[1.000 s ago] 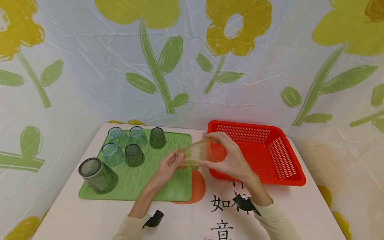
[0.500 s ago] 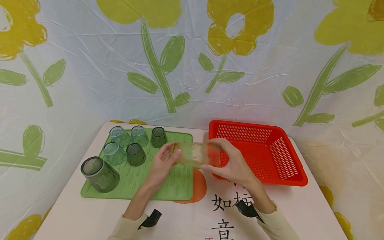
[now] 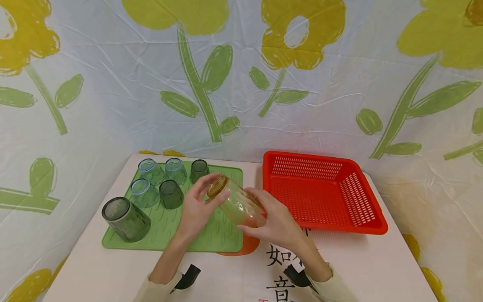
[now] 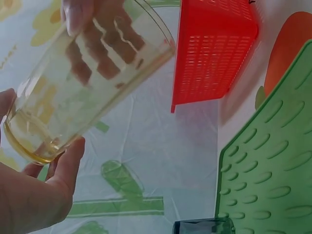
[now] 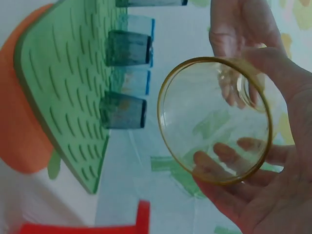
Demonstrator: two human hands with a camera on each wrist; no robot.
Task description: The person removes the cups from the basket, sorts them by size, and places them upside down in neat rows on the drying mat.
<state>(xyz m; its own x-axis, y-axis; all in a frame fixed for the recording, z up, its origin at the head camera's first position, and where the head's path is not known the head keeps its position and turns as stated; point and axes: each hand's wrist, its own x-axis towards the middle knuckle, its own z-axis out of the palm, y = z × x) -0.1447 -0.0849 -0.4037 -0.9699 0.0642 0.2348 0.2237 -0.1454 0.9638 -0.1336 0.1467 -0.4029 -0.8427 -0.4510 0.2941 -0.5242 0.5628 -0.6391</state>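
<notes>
An amber drinking glass [image 3: 241, 204] is held tilted in the air over the right edge of the green drying mat [image 3: 211, 239]. Its thick base end points up and left, and its mouth faces down and right. My left hand [image 3: 197, 207] grips the base between thumb and fingers. Near the mouth, my right hand [image 3: 278, 221] holds the wall, its fingers showing through the glass in the left wrist view. The round rim [image 5: 163, 92] of the glass faces the camera in the right wrist view, with nothing seen inside.
Upside-down glasses stand on the mat's left part: a large green tumbler [image 3: 128, 222], two small dark ones [image 3: 171, 194] and several bluish ones [image 3: 144, 193]. At the right sits a red plastic basket [image 3: 324, 201]. A flower-patterned cloth [image 3: 320, 121] hangs behind the table.
From nearly level, the amber glass has swung so that its base is raised and its mouth points down toward me. My right hand has moved left and nearer with it.
</notes>
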